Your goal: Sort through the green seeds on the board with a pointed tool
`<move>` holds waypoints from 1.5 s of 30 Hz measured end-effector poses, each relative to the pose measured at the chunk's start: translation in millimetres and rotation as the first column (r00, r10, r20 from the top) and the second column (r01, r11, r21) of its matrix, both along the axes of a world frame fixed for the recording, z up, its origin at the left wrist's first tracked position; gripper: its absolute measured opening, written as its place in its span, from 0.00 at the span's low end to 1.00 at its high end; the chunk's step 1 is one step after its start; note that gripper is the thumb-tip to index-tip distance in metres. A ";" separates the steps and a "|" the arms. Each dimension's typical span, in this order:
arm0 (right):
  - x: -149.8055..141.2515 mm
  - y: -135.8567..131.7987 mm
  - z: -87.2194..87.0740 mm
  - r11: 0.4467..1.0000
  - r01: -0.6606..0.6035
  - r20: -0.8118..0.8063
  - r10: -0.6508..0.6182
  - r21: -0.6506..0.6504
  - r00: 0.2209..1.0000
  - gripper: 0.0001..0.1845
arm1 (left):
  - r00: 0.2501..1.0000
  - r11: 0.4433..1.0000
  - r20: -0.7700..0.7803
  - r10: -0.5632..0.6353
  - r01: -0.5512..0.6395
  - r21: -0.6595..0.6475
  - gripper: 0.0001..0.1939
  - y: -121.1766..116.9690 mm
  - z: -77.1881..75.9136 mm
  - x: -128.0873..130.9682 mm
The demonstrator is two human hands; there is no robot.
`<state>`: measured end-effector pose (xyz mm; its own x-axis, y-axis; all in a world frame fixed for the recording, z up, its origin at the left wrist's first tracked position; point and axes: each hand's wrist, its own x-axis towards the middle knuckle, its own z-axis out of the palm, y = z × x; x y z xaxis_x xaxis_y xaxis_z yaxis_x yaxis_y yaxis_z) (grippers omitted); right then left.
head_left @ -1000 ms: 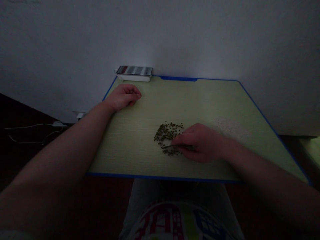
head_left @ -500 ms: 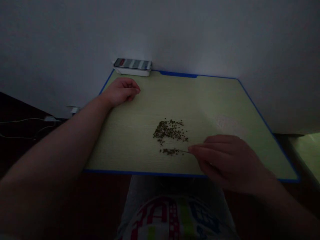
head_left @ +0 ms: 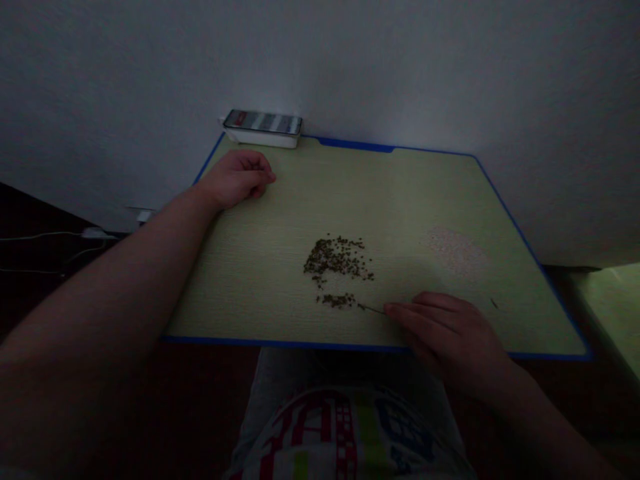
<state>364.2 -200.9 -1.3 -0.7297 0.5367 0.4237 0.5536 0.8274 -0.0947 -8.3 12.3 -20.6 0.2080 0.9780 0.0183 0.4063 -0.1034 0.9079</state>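
Pale wall behind our blue-edged table (head_left: 280, 220) | our left hand (head_left: 241, 179) half-curled on it, near the white box (head_left: 263, 130) | our right hand (head_left: 450, 333) pinching a thin tool (head_left: 373, 309), tip beside the dark grains (head_left: 337, 260) | pale grains (head_left: 456, 252) lie beyond that hand.

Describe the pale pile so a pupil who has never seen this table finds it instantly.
Start with the blue-edged table. On its right half, beyond the right hand, lies the pale pile. Unlike the dark pile to its left, it barely stands out from the table.
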 end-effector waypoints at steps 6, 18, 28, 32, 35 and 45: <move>-5.5 -12.1 1.0 0.999 -0.040 -0.053 0.038 -0.034 0.998 0.16 | 0.999 0.999 0.009 -0.038 0.037 0.036 0.11 4.3 -4.2 -2.6; -6.1 -0.7 -2.8 0.996 0.081 -0.009 -0.080 0.044 0.997 0.13 | 1.000 1.000 0.016 -0.001 0.001 -0.022 0.07 -4.0 4.0 2.2; -22.2 -4.6 -0.9 1.000 -0.016 -0.030 0.016 -0.006 0.999 0.15 | 1.000 0.998 -0.008 0.027 -0.027 -0.048 0.08 -7.3 9.2 5.9; -14.0 -8.7 1.1 1.000 0.011 -0.044 -0.011 -0.007 0.999 0.16 | 1.000 1.000 -0.004 0.003 -0.003 -0.028 0.07 -4.3 5.4 3.5; -9.4 -11.9 0.2 1.000 0.011 -0.036 -0.011 -0.015 0.999 0.15 | 1.000 1.000 0.016 0.026 -0.026 -0.017 0.09 -1.7 2.7 2.2; -10.0 -11.2 1.7 0.999 -0.033 0.008 0.033 -0.037 0.999 0.17 | 0.999 0.998 0.035 0.026 -0.024 -0.056 0.09 -8.2 10.8 7.7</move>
